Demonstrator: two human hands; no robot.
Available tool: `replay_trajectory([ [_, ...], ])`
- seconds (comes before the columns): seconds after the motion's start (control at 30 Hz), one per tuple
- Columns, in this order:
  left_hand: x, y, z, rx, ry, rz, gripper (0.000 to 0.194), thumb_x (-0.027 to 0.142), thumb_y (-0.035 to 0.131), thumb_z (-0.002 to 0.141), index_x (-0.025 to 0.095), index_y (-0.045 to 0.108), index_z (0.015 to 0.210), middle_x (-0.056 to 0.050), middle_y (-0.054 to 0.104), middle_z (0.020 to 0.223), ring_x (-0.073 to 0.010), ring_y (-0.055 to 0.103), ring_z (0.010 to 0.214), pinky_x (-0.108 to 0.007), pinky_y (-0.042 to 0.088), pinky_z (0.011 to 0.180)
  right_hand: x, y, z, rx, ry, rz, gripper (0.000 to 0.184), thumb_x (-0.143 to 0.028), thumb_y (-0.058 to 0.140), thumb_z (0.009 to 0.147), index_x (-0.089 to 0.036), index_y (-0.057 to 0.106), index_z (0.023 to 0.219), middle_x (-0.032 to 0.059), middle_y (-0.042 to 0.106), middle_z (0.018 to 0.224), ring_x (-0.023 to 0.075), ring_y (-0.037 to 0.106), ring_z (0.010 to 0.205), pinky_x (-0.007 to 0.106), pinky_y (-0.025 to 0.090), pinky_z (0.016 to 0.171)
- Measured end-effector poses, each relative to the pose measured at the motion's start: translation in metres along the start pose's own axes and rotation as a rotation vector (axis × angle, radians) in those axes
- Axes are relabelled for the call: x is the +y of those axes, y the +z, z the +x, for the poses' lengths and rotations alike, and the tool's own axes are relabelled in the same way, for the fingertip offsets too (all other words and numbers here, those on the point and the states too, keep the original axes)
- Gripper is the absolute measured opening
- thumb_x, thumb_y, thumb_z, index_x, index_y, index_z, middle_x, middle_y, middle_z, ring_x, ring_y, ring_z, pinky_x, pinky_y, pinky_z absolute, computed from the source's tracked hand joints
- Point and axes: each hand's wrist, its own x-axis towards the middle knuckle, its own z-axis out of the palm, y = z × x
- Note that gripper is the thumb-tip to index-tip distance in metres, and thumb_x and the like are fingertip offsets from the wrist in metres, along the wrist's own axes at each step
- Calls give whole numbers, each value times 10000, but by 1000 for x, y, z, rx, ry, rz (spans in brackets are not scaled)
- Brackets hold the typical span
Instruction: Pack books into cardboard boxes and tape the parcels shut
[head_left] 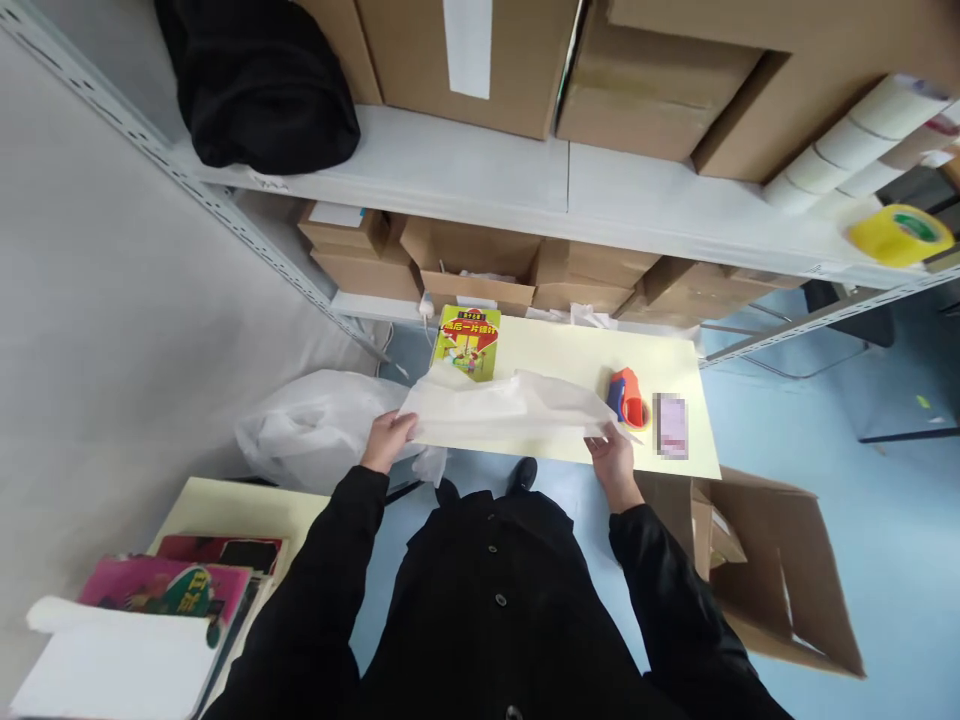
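A thin, whitish, slightly see-through sheet [510, 405] stretches between my two hands over the front of a pale yellow table [566, 350]. I cannot tell if it is paper or plastic. My left hand [390, 440] grips its left end, thumb on top. At the other end, my right hand [611, 458] pinches the sheet's lower right corner. Behind the sheet lies a green and red picture book [469, 340], its lower edge partly covered. An orange and blue tape dispenser [628, 398] rests just beyond my right hand, with a blurred-out pinkish rectangle [671, 425] beside it.
Shelving [480, 165] with cardboard boxes [480, 60] rises behind the table; yellow tape [900, 235] sits at its right. A white plastic bag [315, 425] bulges at left. Books [161, 590] lie on a side table. An open carton [780, 570] stands on the floor at right.
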Motion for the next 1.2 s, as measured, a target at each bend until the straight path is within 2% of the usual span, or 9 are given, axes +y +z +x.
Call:
replay_trajectory([
  [0.13, -29, 31, 7, 159, 39, 395, 239, 354, 577, 689, 174, 660, 821, -49, 700, 778, -215, 666, 764, -250, 504, 583, 15, -39, 27, 86, 76, -139, 145, -320, 593, 701, -213, 529, 775, -53, 615, 714, 112, 636, 595, 272, 561, 624],
  [0.3, -60, 57, 7, 216, -53, 547, 51, 213, 555, 624, 201, 587, 586, -62, 669, 671, -255, 657, 785, -301, 496, 650, 33, -73, 52, 86, 254, -362, 285, -273, 684, 583, -187, 601, 841, -3, 660, 742, 152, 650, 646, 286, 550, 597],
  [0.43, -66, 70, 8, 193, -116, 618, 24, 223, 587, 602, 213, 600, 585, -45, 675, 681, -259, 651, 809, -310, 484, 677, 35, -86, 65, 54, 231, -501, 437, -302, 737, 535, -195, 611, 940, 28, 686, 851, 193, 654, 800, 275, 525, 601],
  [0.57, -58, 74, 21, 147, -152, 645, 227, 431, 597, 676, 216, 629, 608, -53, 701, 738, -260, 651, 871, -299, 479, 701, 27, -91, 74, 45, 131, -612, 539, -432, 721, 600, -194, 586, 1064, 72, 681, 1010, 206, 652, 867, 264, 507, 598],
  [0.7, -49, 69, 43, 108, -209, 653, 445, 612, 537, 713, 200, 616, 565, -114, 685, 681, -285, 656, 824, -314, 470, 650, 21, -89, 78, 45, 123, -708, 424, -486, 629, 686, -164, 618, 963, 101, 692, 956, 194, 660, 752, 266, 498, 561],
  [0.83, -39, 58, 60, 58, -228, 641, 517, 686, 508, 708, 192, 602, 586, -110, 662, 666, -265, 643, 749, -309, 450, 581, 21, -85, 77, 54, 112, -761, 303, -397, 608, 680, -158, 617, 866, 100, 704, 861, 183, 671, 664, 253, 480, 527],
  [0.97, -32, 52, 71, -55, -215, 625, 462, 645, 610, 638, 183, 608, 620, -63, 640, 658, -213, 612, 679, -271, 426, 532, 25, -82, 76, 86, 122, -800, 271, -351, 628, 645, -162, 609, 839, 84, 697, 826, 203, 692, 691, 248, 485, 520],
  [1.07, -35, 56, 79, -124, -195, 612, 364, 528, 694, 575, 177, 601, 609, -28, 622, 619, -186, 591, 631, -248, 405, 508, 30, -80, 75, 107, 122, -840, 277, -390, 641, 654, -166, 607, 812, 75, 691, 805, 209, 694, 712, 249, 495, 528],
  [1.2, -41, 62, 87, -101, -123, 588, 257, 403, 675, 580, 180, 548, 565, 0, 592, 563, -172, 584, 630, -230, 411, 525, 34, -77, 74, 133, 120, -793, 262, -421, 580, 724, -171, 584, 802, 78, 695, 819, 176, 685, 666, 242, 497, 545],
])
